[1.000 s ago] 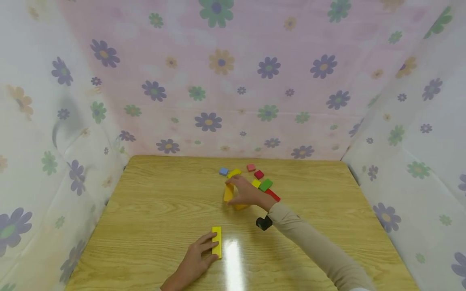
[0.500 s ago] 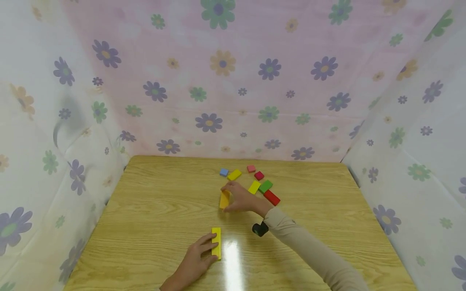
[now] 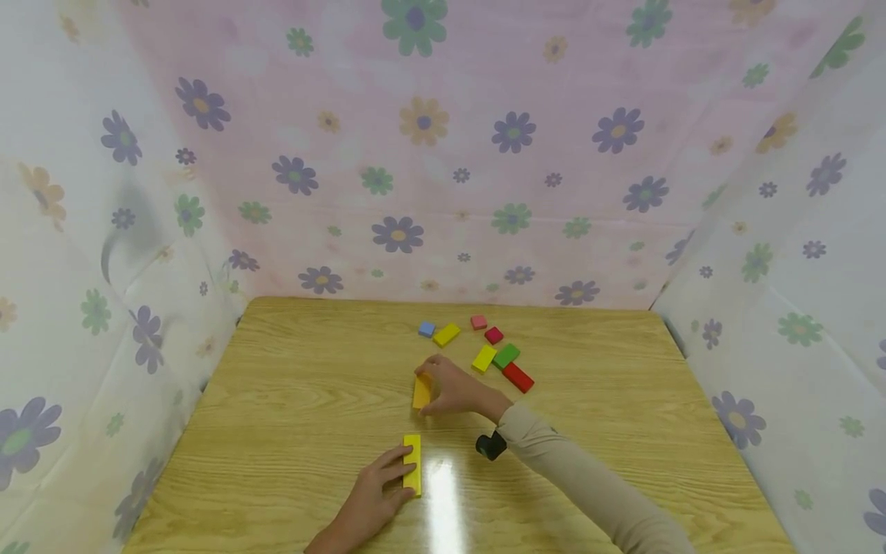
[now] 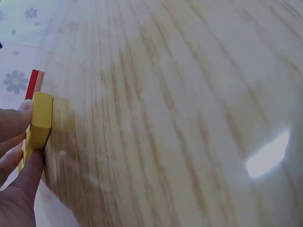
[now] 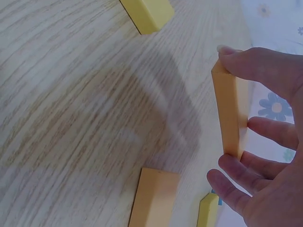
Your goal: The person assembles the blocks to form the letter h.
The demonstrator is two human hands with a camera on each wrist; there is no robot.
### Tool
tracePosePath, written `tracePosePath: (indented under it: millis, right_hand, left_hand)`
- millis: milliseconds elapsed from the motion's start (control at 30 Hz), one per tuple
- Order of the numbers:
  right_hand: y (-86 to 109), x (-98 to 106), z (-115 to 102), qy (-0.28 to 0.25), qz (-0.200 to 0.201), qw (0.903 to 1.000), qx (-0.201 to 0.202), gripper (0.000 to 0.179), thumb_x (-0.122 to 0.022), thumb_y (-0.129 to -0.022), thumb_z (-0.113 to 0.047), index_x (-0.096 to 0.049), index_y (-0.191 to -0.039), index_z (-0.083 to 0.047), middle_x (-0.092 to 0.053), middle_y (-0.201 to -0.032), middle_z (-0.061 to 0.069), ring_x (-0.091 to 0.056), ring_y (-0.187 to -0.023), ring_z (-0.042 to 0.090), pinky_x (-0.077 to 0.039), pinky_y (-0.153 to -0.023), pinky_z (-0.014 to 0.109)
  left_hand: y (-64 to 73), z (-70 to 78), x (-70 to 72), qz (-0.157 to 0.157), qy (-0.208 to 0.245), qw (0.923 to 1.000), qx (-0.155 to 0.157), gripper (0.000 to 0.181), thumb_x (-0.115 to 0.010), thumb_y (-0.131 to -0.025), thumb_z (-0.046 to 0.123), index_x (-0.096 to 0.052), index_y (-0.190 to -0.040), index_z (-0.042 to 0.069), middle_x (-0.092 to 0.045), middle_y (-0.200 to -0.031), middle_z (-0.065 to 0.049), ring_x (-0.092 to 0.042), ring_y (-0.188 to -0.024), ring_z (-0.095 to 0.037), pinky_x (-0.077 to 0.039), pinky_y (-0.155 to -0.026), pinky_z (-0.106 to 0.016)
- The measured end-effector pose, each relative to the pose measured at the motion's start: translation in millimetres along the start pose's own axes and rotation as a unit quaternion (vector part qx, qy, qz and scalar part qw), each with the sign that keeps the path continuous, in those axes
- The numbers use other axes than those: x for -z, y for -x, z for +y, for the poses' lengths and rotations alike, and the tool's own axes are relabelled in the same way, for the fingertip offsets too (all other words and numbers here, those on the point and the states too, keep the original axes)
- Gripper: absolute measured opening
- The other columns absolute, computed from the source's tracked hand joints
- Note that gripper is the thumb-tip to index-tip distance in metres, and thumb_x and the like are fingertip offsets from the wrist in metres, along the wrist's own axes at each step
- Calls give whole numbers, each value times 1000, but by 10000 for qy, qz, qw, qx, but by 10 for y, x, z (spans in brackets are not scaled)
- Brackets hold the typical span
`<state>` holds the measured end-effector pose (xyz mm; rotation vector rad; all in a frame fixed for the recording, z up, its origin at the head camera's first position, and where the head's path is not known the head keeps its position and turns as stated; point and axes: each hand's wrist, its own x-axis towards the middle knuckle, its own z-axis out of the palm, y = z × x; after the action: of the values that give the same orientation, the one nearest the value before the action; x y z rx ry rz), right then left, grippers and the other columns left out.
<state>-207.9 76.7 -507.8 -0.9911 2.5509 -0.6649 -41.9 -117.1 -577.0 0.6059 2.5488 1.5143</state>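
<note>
My left hand (image 3: 370, 496) rests at the front of the wooden table and holds a long yellow block (image 3: 411, 465) between thumb and fingers. The left wrist view shows that yellow block (image 4: 42, 109) with fingertips against its sides. Farther back, my right hand (image 3: 453, 386) pinches an orange block (image 3: 421, 392). In the right wrist view the thumb is on one end of this orange block (image 5: 229, 113) and fingers are at the other, above the tabletop. A second orange block (image 5: 154, 198) lies below; the right hand hides it in the head view.
Loose blocks lie toward the back: blue (image 3: 427, 329), yellow (image 3: 447, 335), pink (image 3: 478, 322), dark red (image 3: 494, 335). Another yellow block (image 3: 484, 358), a green one (image 3: 507, 355) and a red one (image 3: 517, 377) lie close together. Flowered cloth (image 3: 443, 154) surrounds the wooden table (image 3: 298, 385).
The right hand has carried the orange block toward the front and slightly left, uncovering more of the yellow and red blocks behind it. The left hand stays on its yellow block.
</note>
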Motion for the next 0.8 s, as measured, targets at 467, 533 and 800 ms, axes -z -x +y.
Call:
tracePosePath:
  millis: [467, 533, 800]
  right_hand:
    - [19, -101, -69, -15, -180, 9998, 25, 72, -80, -76, -37, -50, -134, -6, -41, -136, 11, -46, -116, 22, -44, -98, 36]
    - [9, -127, -62, -31, -181, 9998, 52, 73, -80, -75, -38, -51, -133, -6, -41, -136, 11, -46, -116, 23, -44, -97, 36]
    - [11, -189, -70, -113, -197, 9997, 107, 71, -80, -75, -39, -52, -132, -6, -43, -133, 10, -46, -115, 21, -45, -96, 35]
  left_hand:
    - [2, 2, 3, -2, -152, 9999, -59, 38, -70, -87, 15, -63, -120, -1, -46, -140, -8, -42, -128, -35, -40, -100, -48]
    - [2, 3, 5, 23, -206, 9997, -137, 37, -70, -87, 15, -63, -119, -1, -47, -139, -9, -43, -127, -36, -41, -99, -49]
    - [-6, -7, 8, 83, -335, 9991, -247, 36, -71, -85, 13, -65, -118, -1, -48, -138, -9, -44, -127, -34, -42, -99, -48]
